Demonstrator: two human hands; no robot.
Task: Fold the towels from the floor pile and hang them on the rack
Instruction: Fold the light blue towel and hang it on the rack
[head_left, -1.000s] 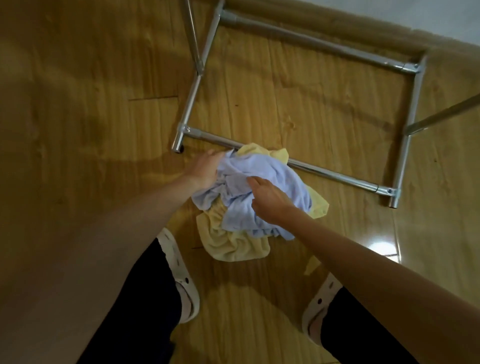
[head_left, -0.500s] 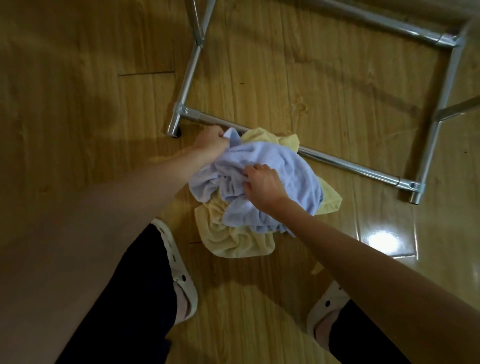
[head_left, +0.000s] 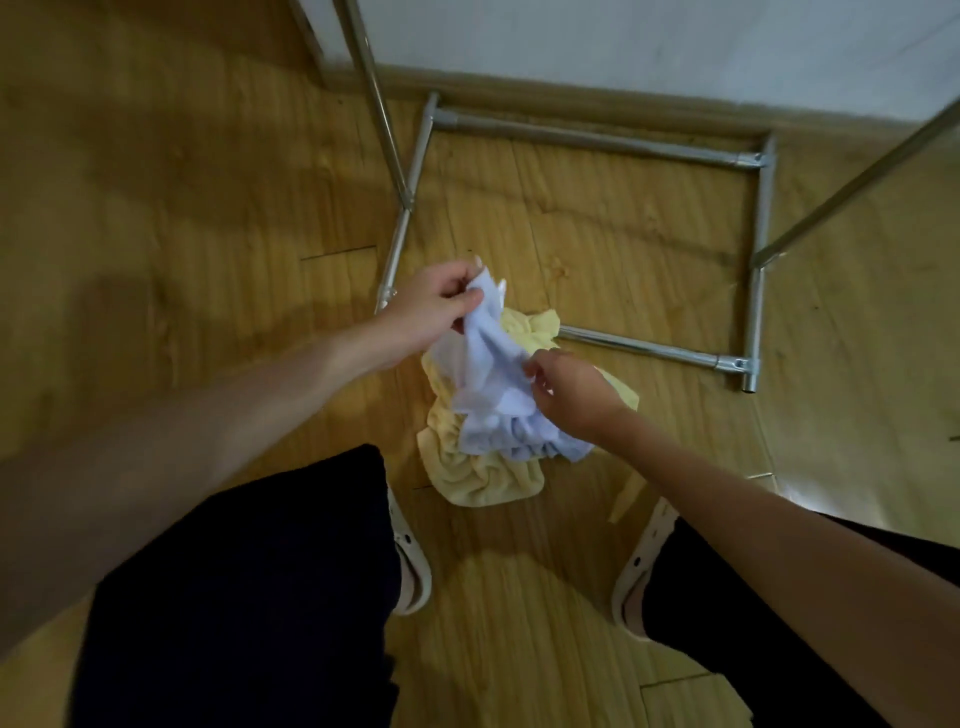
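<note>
Bending over the floor pile, the person has both hands in the cloth at the centre of the frame. The left hand (head_left: 436, 306) pinches a corner of the pale blue towel (head_left: 493, 384) between thumb and curled fingers and holds it up above the heap. The right hand (head_left: 569, 387) grips the same towel lower down, at its right edge, fingers curled onto the fabric. The blue towel hangs crumpled between the two hands, its lower folds resting on the yellow towel (head_left: 478, 473), which lies bunched on the floor just below centre, with more yellow showing behind the blue cloth.

No writing or label can be read on either towel, and no containers are in view.

The rack (head_left: 644, 353) is shiny metal tubing; its base bars form a rectangle on the floor in the upper right of the frame, the near bar touching or just beside the back of the pile. Slanted poles rise from it at upper centre and at the far right edge.

The floor (head_left: 156, 234) is glossy yellow-brown wood-look planks, with a bright glare at the right edge. A wooden skirting (head_left: 571, 101) runs along a pale wall (head_left: 623, 47) at the top. Dark trousers (head_left: 249, 597) and white perforated clogs (head_left: 413, 577) fill the lower frame, one on each side of the pile.
</note>
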